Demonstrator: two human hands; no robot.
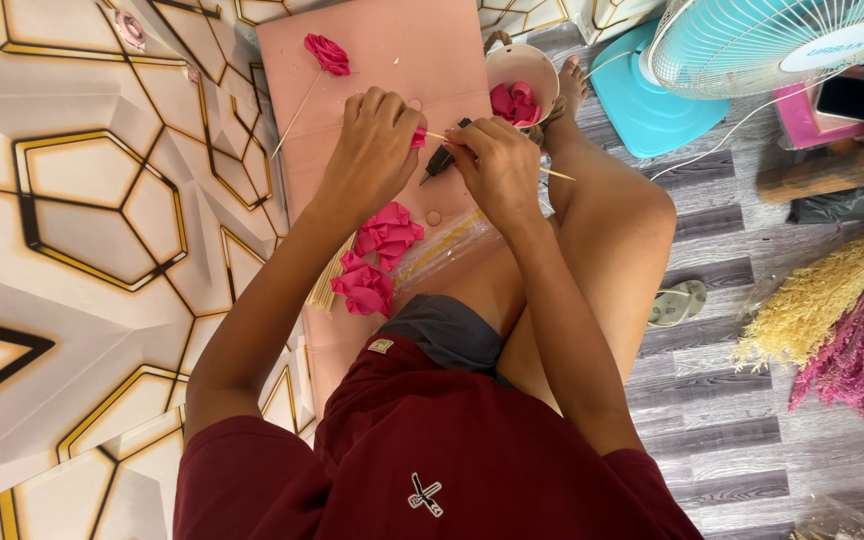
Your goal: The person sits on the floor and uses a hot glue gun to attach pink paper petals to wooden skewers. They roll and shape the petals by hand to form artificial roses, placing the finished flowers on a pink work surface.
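There — pink petals [514, 102] in bowl [542, 62]

Bright, even daylight, soft faint shadows, sharp focus throughout, slight wide-angle stretch at edges.

Two hands work over one pink board [392, 40]: the left hand [372, 150] and the right hand [497, 165]. One thin wooden stick [552, 173] runs between them. One finished pink rose on a stick [327, 53] lies beyond the left hand. One white bowl [537, 65] of pink pieces sits beyond the right hand. One black glue gun [440, 160] lies between the hands. One heap of pink petals [377, 255] lies nearer the body than the left hand. One blue fan [752, 45] stands far to the right.
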